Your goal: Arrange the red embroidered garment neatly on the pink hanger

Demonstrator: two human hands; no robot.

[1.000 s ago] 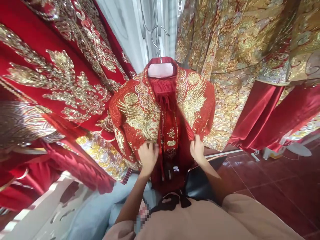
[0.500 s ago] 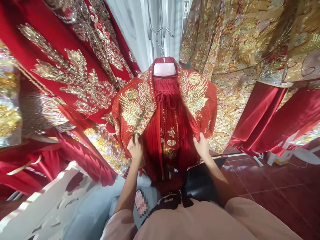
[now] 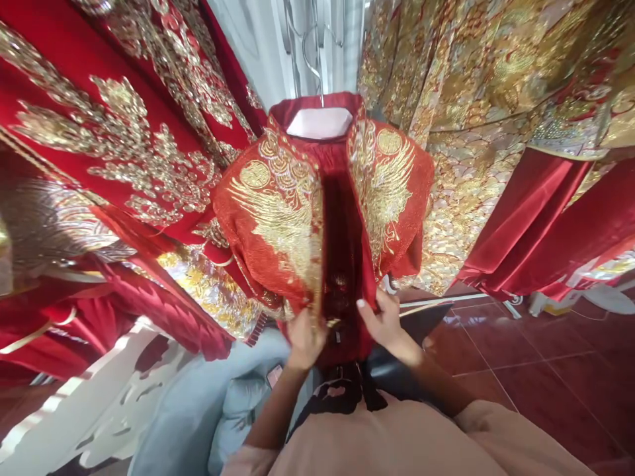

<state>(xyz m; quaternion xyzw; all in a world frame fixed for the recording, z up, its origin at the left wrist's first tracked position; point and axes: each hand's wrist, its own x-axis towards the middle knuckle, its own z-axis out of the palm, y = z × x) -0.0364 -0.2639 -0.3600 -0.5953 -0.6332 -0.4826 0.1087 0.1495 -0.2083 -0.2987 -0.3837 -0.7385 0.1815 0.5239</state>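
A red jacket [image 3: 282, 218] with gold wing embroidery hangs in front of me on a hanger [image 3: 312, 63] with a metal hook. Its front is parted, and dark red cloth shows in the gap. My left hand [image 3: 305, 337] is closed on the lower edge of the left front panel, slightly blurred. On the other side my right hand [image 3: 384, 320] pinches the edge of the right front panel, its thumb on the cloth. The lower part of the garment lies in shadow between my hands.
Red gowns with gold beading [image 3: 124, 132] hang close on the left. Gold embroidered garments [image 3: 496, 86] hang on the right, with red satin cloth [image 3: 526, 211] below. A grey-blue armchair [image 3: 173, 396] and a white carved panel [image 3: 114, 403] stand at lower left.
Both hands have moved inward and down, drawing the jacket's front panels closer together. The pleated inner part and tied cord are now mostly covered.
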